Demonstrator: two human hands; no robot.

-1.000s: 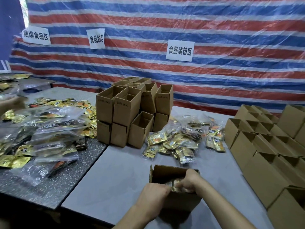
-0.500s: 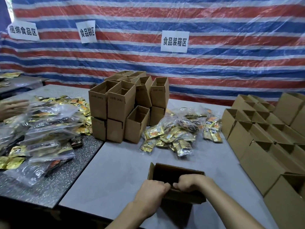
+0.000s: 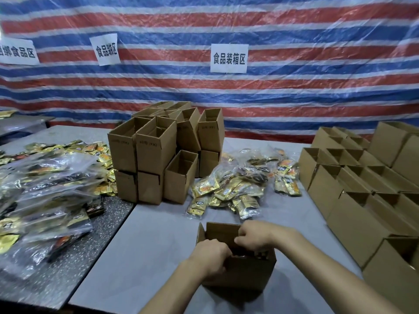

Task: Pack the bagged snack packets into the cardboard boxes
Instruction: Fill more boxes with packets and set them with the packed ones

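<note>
**Cardboard boxes and bagged snack packets: layout**

You find one brown open box (image 3: 247, 270) standing upright at the near edge of the grey table (image 3: 158, 234); its contents are dark and cannot be made out. The bagged snack packets (image 3: 233, 189), gold and orange in clear bags, lie in a loose heap at the table's middle. The stacked boxes (image 3: 156, 155) stand two tiers high at the left edge, tops open. The box rows (image 3: 362, 189) line the right edge, touching one another, tops open.
</note>
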